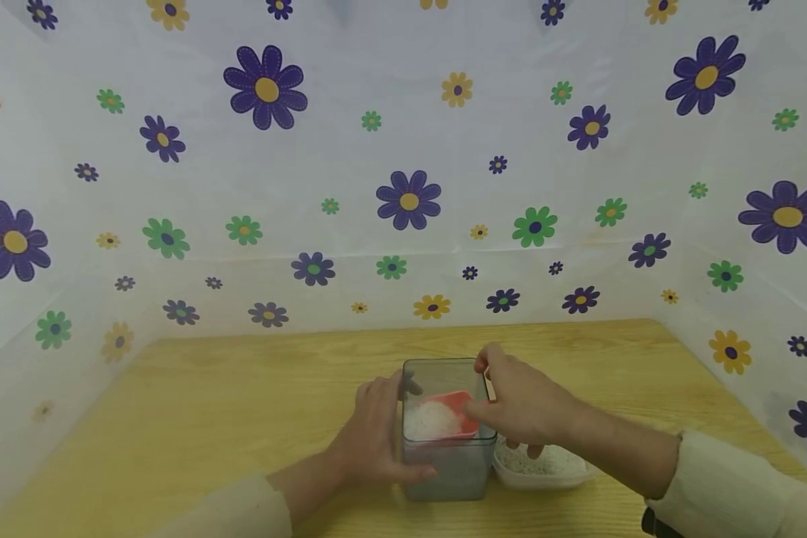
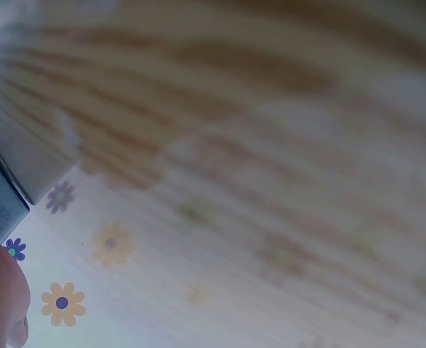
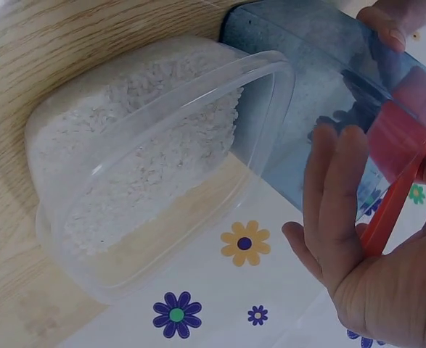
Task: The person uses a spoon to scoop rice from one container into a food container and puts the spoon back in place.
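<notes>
A tall, see-through blue-grey plastic container (image 1: 444,474) stands upright on the table. My left hand (image 1: 373,433) holds it from the left, thumb along the front and fingers round the far side. My right hand (image 1: 534,396) grips the handle of a red scoop (image 3: 390,217) between thumb and forefinger, the other fingers extended. The scoop's bowl lies inside the container's mouth, heaped with white rice (image 1: 433,420). Just right of the container, under my right hand, sits a clear plastic tub (image 3: 271,72) partly filled with rice (image 3: 136,148).
The wood-grain table (image 1: 255,403) carries the containers. A white cloth with printed flowers (image 1: 350,164) hangs behind it and along both sides. A dark band (image 1: 659,523) shows at my right sleeve.
</notes>
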`<state>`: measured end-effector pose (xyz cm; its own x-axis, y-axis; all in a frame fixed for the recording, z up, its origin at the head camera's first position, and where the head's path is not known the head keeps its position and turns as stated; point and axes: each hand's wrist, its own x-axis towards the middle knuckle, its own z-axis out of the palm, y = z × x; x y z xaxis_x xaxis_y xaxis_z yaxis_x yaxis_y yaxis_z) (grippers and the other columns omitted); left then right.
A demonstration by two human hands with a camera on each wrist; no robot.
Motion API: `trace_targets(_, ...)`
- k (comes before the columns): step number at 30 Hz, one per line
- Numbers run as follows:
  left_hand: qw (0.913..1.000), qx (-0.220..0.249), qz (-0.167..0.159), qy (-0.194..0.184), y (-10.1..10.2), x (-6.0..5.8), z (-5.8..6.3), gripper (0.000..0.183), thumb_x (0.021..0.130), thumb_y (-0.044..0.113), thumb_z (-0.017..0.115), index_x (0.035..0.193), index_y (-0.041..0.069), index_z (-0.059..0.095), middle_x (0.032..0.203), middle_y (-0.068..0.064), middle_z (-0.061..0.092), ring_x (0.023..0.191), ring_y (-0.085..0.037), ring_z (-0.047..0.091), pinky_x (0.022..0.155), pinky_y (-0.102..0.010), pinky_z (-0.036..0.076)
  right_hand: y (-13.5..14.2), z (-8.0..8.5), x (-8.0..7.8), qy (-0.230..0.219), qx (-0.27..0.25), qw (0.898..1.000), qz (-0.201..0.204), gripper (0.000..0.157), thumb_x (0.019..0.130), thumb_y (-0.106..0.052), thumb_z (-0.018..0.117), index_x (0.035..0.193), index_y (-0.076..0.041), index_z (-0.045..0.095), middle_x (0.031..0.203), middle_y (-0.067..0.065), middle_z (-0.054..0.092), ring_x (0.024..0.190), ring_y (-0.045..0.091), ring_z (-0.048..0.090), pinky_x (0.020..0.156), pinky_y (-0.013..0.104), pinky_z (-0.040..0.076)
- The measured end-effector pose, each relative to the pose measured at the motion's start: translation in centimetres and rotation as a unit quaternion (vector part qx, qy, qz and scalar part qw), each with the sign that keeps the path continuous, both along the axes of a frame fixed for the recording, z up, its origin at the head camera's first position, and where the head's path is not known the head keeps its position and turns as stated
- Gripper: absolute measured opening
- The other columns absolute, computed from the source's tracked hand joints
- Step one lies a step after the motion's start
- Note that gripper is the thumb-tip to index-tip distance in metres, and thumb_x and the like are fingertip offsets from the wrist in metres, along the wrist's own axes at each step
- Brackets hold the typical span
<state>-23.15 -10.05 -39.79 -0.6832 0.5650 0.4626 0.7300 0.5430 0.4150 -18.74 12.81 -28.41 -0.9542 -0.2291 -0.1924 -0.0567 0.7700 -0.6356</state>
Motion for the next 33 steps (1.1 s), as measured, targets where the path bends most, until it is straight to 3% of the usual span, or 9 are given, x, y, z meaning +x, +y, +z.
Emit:
trace_targets(3,1.0,-0.001,0.001,-0.005,0.0,0.0,0.0,0.098,0.061,0.072,0.068,0.137,0.024,0.028,0.118,0.008,0.048,0.108,-0.01,0.041,0.095,-0.044,0.027,0.1,0.0,0.0,-0.004,-0.005,1.0,-0.002,0.04,0.084,-0.025,0.059,0.119,-0.017,0.041,0.08,0.006,0.06,0.052,0.021,0.056,0.038,0.033,0.045)
trace_targets(5,1.0,0.002,-0.001,-0.004,0.0,-0.1,0.0,0.098,0.061,0.071,0.068,0.137,0.023,0.028,0.119,0.007,0.048,0.109,-0.01,0.041,0.095,-0.044,0.028,0.2,0.0,-0.1,-0.008,-0.01,1.0,-0.006,0.04,0.085,-0.025,0.06,0.119,-0.017,0.041,0.095,0.007,0.06,0.054,0.021,0.057,0.039,0.034,0.046)
trace_targets(10,0.9999,0.004,-0.005,0.012,0.0,-0.1,-0.1,0.1,0.061,0.071,0.068,0.138,0.021,0.028,0.119,0.005,0.048,0.111,-0.012,0.041,0.094,-0.043,0.028,0.5,0.0,-0.2,-0.017,-0.023,0.999,-0.021,0.042,0.086,-0.028,0.061,0.122,-0.019,0.04,0.124,0.009,0.049,0.059,0.021,0.06,0.041,0.034,0.048)
trace_targets(20,1.0,-0.003,-0.002,0.007,0.0,-0.2,-0.1,0.101,0.061,0.071,0.067,0.139,0.022,0.026,0.118,0.01,0.047,0.108,-0.01,0.04,0.095,-0.044,0.027,0.9,-0.2,-0.3,-0.017,-0.047,0.998,-0.033,0.048,0.086,-0.032,0.065,0.122,-0.021,0.036,0.126,0.007,0.048,0.06,0.022,0.06,0.042,0.035,0.049)
trace_targets(27,0.9999,-0.006,0.004,-0.012,-0.1,0.1,-0.1,0.103,0.062,0.069,0.069,0.142,0.022,0.023,0.121,0.009,0.044,0.111,-0.01,0.038,0.097,-0.044,0.027,1.1,0.2,-0.4,0.0,-0.056,0.998,-0.025,0.049,0.084,-0.026,0.06,0.124,-0.017,0.034,0.128,0.012,0.048,0.058,0.022,0.062,0.042,0.036,0.049)
trace_targets(33,0.9997,-0.023,0.012,-0.005,-0.2,0.2,-0.2,0.114,0.062,0.068,0.07,0.147,0.013,0.017,0.126,0.003,0.043,0.114,-0.012,0.037,0.102,-0.044,0.026,1.8,1.5,-0.5,0.01,-0.073,0.997,-0.027,0.05,0.085,-0.028,0.057,0.126,-0.016,0.03,0.13,0.014,0.047,0.058,0.024,0.063,0.044,0.037,0.05)
